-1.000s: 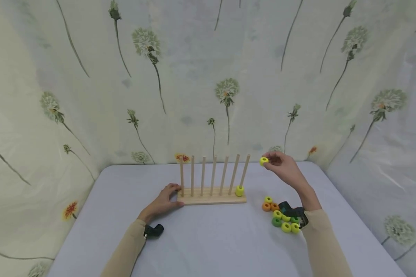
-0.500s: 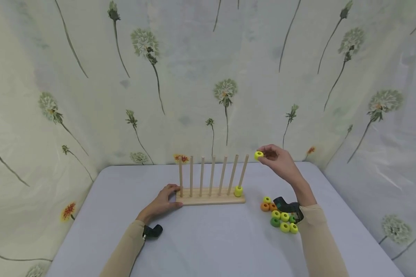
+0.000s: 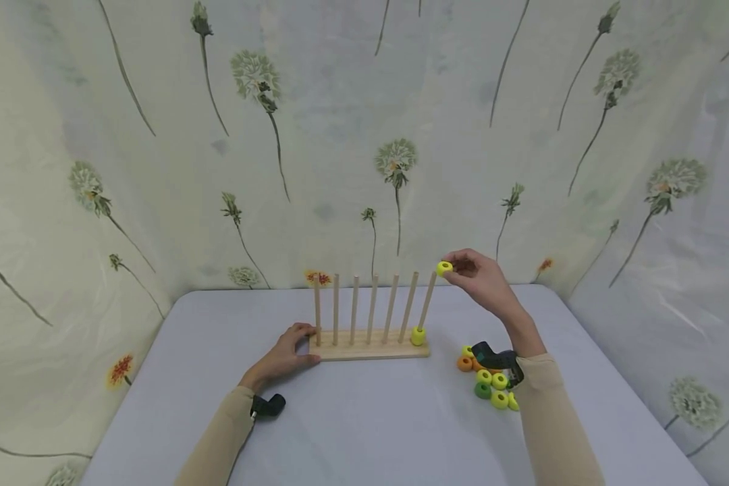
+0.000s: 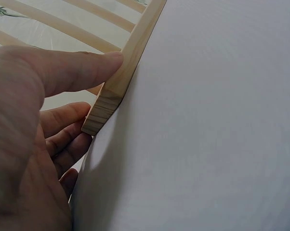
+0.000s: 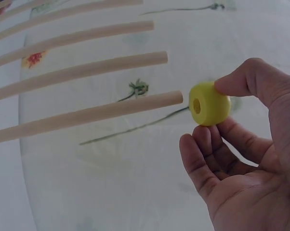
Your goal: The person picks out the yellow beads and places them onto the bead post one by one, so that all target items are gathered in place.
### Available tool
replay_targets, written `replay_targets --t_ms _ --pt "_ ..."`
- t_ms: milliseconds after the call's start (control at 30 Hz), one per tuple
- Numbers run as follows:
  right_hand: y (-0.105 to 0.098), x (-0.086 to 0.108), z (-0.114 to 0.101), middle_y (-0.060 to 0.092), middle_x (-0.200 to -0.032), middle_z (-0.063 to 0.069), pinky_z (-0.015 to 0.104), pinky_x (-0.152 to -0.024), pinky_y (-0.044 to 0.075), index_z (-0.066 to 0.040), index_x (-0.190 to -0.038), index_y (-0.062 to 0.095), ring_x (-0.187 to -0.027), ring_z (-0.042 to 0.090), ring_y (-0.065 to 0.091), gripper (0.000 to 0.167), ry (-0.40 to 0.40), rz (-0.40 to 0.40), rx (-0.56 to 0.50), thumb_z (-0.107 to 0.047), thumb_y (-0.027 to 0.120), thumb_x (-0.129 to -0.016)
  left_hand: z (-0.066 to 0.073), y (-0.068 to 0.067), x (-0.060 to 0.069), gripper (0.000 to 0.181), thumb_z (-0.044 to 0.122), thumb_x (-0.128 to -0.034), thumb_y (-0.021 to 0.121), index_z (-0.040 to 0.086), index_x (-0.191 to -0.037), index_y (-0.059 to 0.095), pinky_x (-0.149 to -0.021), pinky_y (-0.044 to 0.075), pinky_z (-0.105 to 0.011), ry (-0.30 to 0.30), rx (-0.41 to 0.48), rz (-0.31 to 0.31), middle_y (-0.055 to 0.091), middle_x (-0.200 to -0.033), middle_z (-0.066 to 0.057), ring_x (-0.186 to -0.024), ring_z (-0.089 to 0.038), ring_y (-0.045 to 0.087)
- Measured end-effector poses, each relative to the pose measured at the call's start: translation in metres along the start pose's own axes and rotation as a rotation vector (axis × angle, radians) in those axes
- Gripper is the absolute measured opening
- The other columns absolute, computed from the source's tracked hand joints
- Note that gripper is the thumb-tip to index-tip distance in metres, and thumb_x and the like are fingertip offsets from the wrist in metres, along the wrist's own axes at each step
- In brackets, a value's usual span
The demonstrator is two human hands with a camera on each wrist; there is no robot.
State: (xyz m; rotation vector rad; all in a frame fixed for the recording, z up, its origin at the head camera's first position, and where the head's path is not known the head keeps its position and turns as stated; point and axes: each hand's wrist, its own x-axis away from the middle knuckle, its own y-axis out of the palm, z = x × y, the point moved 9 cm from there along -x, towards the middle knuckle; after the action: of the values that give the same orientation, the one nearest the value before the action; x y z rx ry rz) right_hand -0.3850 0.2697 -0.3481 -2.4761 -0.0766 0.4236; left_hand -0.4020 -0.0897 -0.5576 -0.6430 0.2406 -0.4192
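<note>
A wooden base [image 3: 364, 352] with several upright pegs stands on the table; one yellow bead or a small stack [image 3: 418, 336] sits at the foot of the rightmost peg. My left hand [image 3: 286, 352] grips the base's left end, thumb on the front edge and fingers behind, as the left wrist view shows of the wood [image 4: 104, 106]. Between thumb and fingers my right hand [image 3: 481, 280] pinches a yellow bead [image 3: 444, 268]. In the right wrist view this bead [image 5: 210, 103] is just off the tip of the nearest peg [image 5: 135, 105], its hole facing the peg, apart from it.
Loose beads lie in a group to the right of the base: orange [image 3: 464, 364], green [image 3: 482, 389] and yellow [image 3: 499, 399]. My right wrist and its camera [image 3: 492, 356] are over part of the group. A flowered cloth [image 3: 328, 169] hangs behind the table [image 3: 364, 432].
My right hand has moved left and slightly up with the yellow bead, from right of the pegs to near the rightmost peg's top. My left hand has stayed on the base.
</note>
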Motion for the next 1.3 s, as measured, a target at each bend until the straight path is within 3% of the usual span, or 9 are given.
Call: replay_targets --t_ms 633,1300 --pt "0.012 -0.005 -0.006 0.062 -0.116 0.014 0.016 -0.075 0.05 -0.004 -0.123 0.057 -0.098 0.022 0.061 0.036 -0.018 -0.04 0.007 -0.022 0.065 -0.093 0.002 0.0 -0.001 0.065 0.031 -0.0817 0.076 0.005 -0.136 0.051 -0.112 0.026 -0.057 0.014 0.0 -0.004 0.043 -0.142 -0.014 -0.137 -0.037 0.034" --pt "0.018 -0.009 0.006 0.062 -0.114 0.012 0.017 -0.075 0.051 -0.005 -0.119 0.058 -0.093 0.017 0.06 0.034 -0.014 -0.036 -0.007 -0.023 0.067 -0.092 0.002 -0.001 -0.001 0.067 0.032 -0.0814 0.076 0.004 -0.136 0.051 -0.111 0.026 -0.058 0.015 0.009 -0.002 0.043 -0.141 -0.016 -0.136 -0.038 0.035"
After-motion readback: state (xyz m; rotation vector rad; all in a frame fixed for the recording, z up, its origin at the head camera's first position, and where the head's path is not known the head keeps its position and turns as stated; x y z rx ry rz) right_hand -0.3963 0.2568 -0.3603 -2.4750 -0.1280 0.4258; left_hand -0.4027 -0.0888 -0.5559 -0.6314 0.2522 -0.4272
